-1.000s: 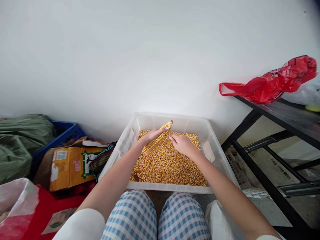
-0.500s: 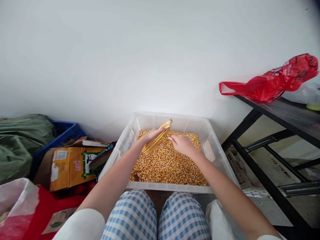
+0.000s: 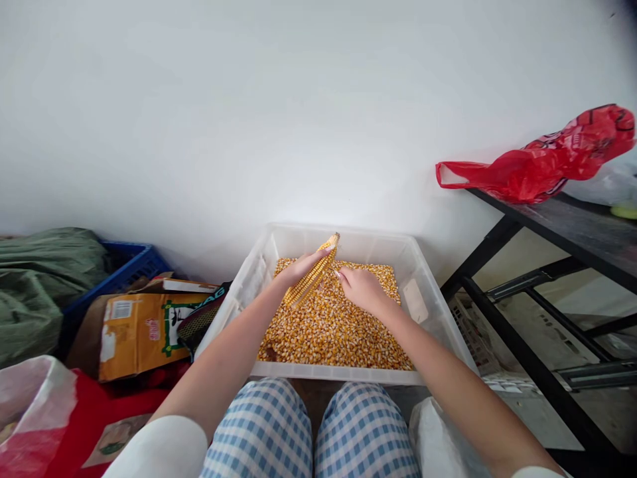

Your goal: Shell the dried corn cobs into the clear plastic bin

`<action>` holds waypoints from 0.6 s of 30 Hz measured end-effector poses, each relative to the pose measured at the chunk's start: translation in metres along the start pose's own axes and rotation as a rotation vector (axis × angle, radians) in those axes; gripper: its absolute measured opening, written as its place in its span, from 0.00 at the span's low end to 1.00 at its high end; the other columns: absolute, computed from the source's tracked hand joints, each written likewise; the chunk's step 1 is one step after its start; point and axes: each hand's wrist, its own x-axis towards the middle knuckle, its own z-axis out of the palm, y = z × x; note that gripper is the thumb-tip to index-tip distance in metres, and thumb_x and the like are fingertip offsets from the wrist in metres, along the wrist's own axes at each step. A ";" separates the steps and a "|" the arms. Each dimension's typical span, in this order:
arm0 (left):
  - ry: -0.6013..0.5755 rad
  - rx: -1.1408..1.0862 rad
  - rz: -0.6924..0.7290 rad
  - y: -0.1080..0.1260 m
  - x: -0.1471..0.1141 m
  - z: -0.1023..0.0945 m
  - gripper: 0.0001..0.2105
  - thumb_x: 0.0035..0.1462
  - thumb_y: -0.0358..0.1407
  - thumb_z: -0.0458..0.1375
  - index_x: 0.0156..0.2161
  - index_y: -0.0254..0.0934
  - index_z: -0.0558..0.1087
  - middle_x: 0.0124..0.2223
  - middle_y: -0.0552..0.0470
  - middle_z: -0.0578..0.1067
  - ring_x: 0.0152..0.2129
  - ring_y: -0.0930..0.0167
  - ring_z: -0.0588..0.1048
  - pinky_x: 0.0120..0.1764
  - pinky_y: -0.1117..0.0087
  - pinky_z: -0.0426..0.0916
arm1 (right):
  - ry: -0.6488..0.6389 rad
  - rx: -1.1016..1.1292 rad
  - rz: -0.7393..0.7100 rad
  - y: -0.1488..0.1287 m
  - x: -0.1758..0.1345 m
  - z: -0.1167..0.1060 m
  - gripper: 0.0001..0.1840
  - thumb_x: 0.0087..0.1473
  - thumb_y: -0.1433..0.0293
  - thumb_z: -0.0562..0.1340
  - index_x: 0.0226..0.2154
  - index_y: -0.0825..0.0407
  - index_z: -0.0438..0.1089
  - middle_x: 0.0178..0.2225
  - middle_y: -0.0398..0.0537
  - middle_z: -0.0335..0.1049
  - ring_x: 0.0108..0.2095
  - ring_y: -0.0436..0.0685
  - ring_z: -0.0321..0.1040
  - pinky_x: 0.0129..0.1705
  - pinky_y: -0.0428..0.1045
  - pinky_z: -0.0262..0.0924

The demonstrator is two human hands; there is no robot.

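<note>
In the head view, a translucent plastic bin (image 3: 343, 376) stands against a white wall (image 3: 298, 106), with a thick layer of loose corn kernels (image 3: 333, 332) spread over its bottom. Above those kernels, within the bin's outline, the left hand (image 3: 300, 269) is wrapped around a corn cob (image 3: 309, 284), which is held at a slant with its pale tip up and pointing toward the bin's far side. Rows of yellow kernels cover much of the cob. The right hand (image 3: 361, 287), also over the bin, is curled narrow just beside the cob, thumb toward it; I cannot tell whether it pinches anything. A pale label (image 3: 415, 300) shows on the bin's right wall. Left of the bin are a black mesh bag (image 3: 204, 318), an orange cardboard box (image 3: 137, 335), a blue plastic crate (image 3: 130, 265), some green sheeting (image 3: 44, 285) and a red-and-white bag (image 3: 89, 431). Right of the bin, a black-framed surface (image 3: 592, 229) carries a crumpled red plastic bag (image 3: 552, 166). On the bin's near side are knees in blue-and-white checked trousers (image 3: 365, 431).
</note>
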 end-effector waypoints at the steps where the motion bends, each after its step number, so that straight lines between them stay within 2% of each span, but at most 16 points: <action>1: -0.032 -0.019 -0.030 0.000 0.000 0.001 0.26 0.45 0.58 0.50 0.33 0.34 0.71 0.25 0.44 0.73 0.18 0.64 0.72 0.23 0.64 0.67 | 0.010 0.017 0.018 0.000 0.001 0.000 0.21 0.60 0.64 0.40 0.39 0.52 0.66 0.33 0.50 0.72 0.32 0.54 0.67 0.33 0.46 0.51; 6: -0.013 -0.115 -0.028 -0.002 0.003 0.008 0.26 0.45 0.58 0.49 0.35 0.36 0.69 0.28 0.46 0.73 0.20 0.65 0.72 0.25 0.62 0.68 | 0.037 0.063 0.012 -0.003 0.001 0.003 0.21 0.60 0.63 0.41 0.36 0.51 0.66 0.32 0.48 0.72 0.30 0.53 0.67 0.30 0.46 0.49; 18: 0.024 -0.081 -0.059 0.001 0.000 0.013 0.27 0.44 0.60 0.49 0.35 0.36 0.68 0.28 0.46 0.73 0.21 0.65 0.72 0.25 0.63 0.69 | 0.007 -0.049 -0.054 -0.002 0.000 0.001 0.20 0.60 0.64 0.41 0.38 0.51 0.65 0.31 0.49 0.72 0.31 0.55 0.68 0.31 0.46 0.52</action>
